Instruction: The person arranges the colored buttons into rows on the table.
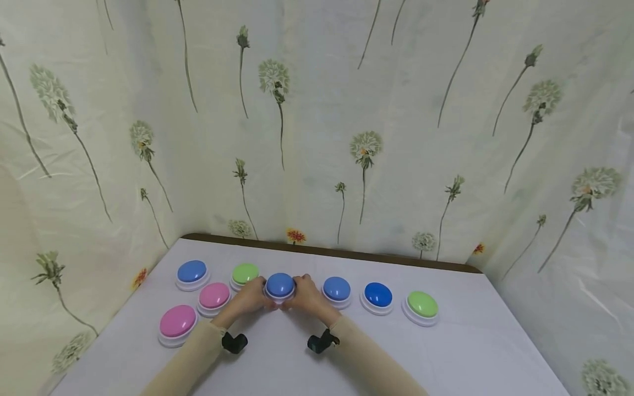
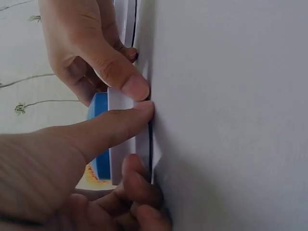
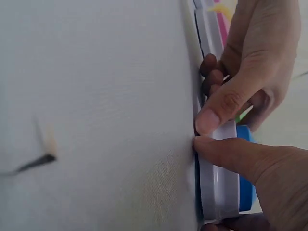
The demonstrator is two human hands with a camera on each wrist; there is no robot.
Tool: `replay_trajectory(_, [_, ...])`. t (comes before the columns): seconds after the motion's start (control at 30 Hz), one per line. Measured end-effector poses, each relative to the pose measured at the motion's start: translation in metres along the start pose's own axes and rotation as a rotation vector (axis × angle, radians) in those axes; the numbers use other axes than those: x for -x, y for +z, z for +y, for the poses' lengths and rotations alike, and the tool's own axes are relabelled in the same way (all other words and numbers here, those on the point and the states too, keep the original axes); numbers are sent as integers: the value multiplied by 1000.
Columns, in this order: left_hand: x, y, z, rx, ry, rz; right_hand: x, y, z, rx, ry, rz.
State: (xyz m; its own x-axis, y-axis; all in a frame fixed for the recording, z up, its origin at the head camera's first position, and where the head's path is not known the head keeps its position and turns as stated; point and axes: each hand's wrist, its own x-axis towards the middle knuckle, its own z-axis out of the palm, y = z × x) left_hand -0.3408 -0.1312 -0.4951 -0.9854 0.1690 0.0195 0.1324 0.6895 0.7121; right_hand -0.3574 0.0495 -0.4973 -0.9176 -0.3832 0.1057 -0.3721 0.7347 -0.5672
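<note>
A round push button (image 1: 280, 285) with a blue dome and white base sits on the white tabletop between both hands. My left hand (image 1: 251, 297) grips its left side, and my right hand (image 1: 308, 297) grips the right side. In the left wrist view, the left thumb (image 2: 120, 127) and right thumb (image 2: 118, 72) press on the front of the white base, their tips almost meeting near its bottom edge. The right wrist view shows the same button's white base (image 3: 216, 187) low against the table, with fingers curled around it. Much of the blue dome is hidden there.
Left of the hands stand a green button (image 1: 245, 273), a blue button (image 1: 192, 271) and two pink buttons, one nearer (image 1: 177, 320) and one farther (image 1: 214, 295). To the right are a light blue button (image 1: 337, 288), a darker blue button (image 1: 378, 294) and a green button (image 1: 422, 303). Behind hangs a dandelion-print curtain (image 1: 317, 110).
</note>
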Motion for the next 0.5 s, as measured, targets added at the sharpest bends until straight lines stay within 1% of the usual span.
replay_trajectory(0.17, [6,-4,7,-21,-31,-55,7,-2,-2,36,-28,-6])
replay_trajectory(0.27, [10,-7,11,-40,-40,-67,12,-7,-6,27,-46,-2])
replay_trajectory(0.4, [15,-10,19,-98,-18,-49,21,-15,-11,-6,-66,14])
replay_trajectory(0.5, [22,-13,27,-131,18,-12,29,-22,-13,-26,-90,29])
